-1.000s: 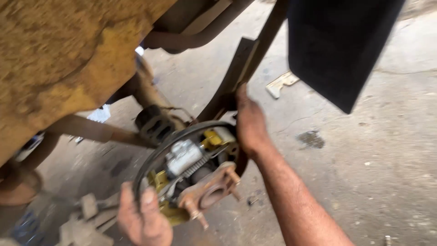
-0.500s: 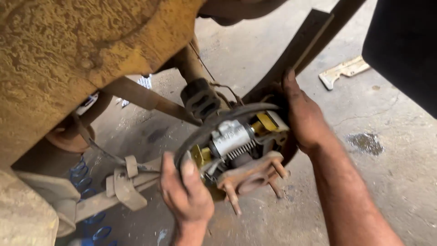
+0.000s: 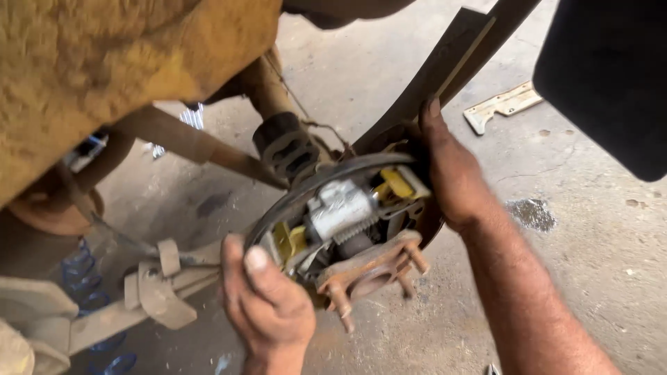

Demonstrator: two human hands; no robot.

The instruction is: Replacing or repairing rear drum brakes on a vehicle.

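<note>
Drum brake assembly (image 3: 347, 222): exposed, drum off, beneath the muddy yellow vehicle body (image 3: 104, 69), above the concrete floor (image 3: 590, 243).
Left hand (image 3: 267, 305): grip clamped on the assembly's lower-left edge, thumb on the backing plate.
Right hand (image 3: 451, 173): grip closed over the assembly's upper-right rim.
Rusty wheel hub (image 3: 368, 271) with studs: at the assembly's lower front.
Wheel cylinder (image 3: 340, 208): silver, at the assembly's centre.

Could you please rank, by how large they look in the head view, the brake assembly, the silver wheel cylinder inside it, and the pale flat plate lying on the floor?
1. Brake assembly, held by left hand and right hand.
2 and 3. Silver wheel cylinder and pale flat plate look about equal; the plate lies farther away, so I would not rank them.
</note>
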